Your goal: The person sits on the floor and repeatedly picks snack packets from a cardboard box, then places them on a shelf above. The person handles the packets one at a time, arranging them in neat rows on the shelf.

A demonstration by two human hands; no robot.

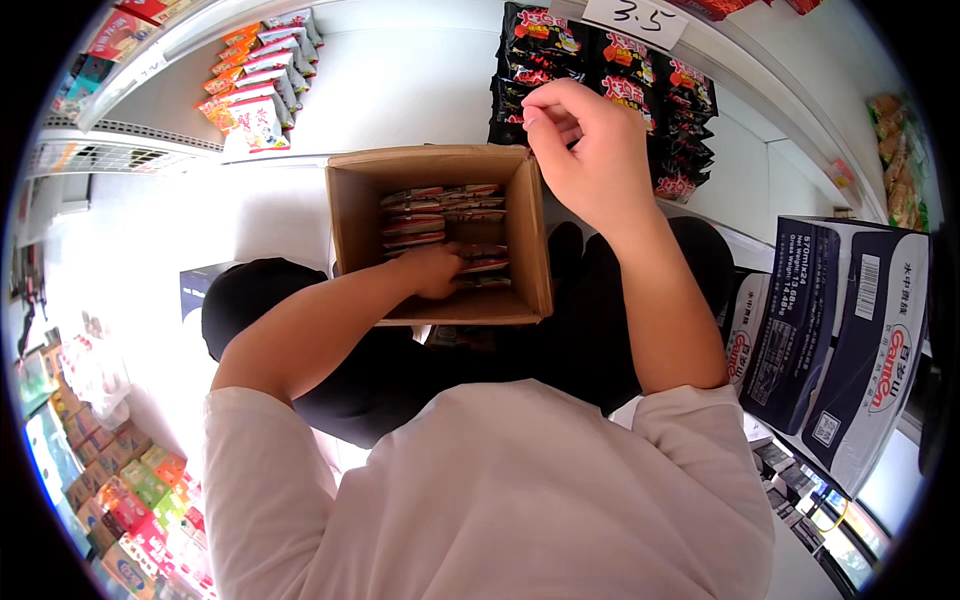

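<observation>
An open cardboard box point(352, 225) stands before me between my knees, at the shelf's front edge. Inside it, flat packets point(414, 225) stand on edge in two rows. My left hand point(431, 270) reaches down into the box among these packets; its fingertips are hidden, so a grip cannot be made out. Raised beyond the box's right rim is my right hand point(589, 154), its fingers curled in towards the thumb and nothing visible in them. Behind that hand, black instant-noodle packets point(544, 34) with red print are stacked on the white shelf point(397, 90).
White and orange snack packets point(259, 124) line the shelf at left. A handwritten price card point(636, 21) hangs on the shelf edge above. Dark blue drink cartons point(847, 330) are stacked at my right. Colourful boxed goods point(142, 495) stand at lower left.
</observation>
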